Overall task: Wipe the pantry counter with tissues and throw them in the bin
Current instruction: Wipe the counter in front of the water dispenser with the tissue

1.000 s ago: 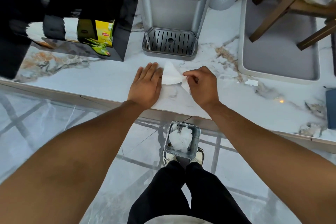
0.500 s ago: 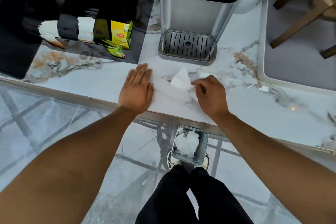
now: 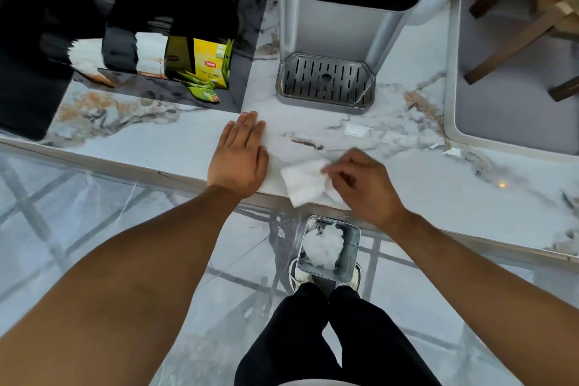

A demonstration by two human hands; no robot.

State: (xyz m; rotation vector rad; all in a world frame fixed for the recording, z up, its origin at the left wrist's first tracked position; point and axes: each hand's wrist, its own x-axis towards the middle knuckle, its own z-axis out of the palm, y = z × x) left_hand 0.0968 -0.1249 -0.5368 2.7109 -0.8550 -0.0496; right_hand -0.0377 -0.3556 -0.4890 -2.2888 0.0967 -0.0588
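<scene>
Right hand (image 3: 365, 186) apparently pinches the tissue (image 3: 305, 182) at the counter (image 3: 175, 147) front edge, bin (image 3: 329, 249) directly below; left hand (image 3: 239, 158) lies flat, empty.

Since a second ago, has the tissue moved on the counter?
Yes. The tissue under the right hand has moved toward the person, away from the dispenser's drip tray; it now overhangs the counter edge above the bin.

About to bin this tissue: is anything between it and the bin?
Nothing visible. The tissue hangs over the counter edge in the right hand; the open bin stands on the floor just below, already holding crumpled tissues.
</scene>
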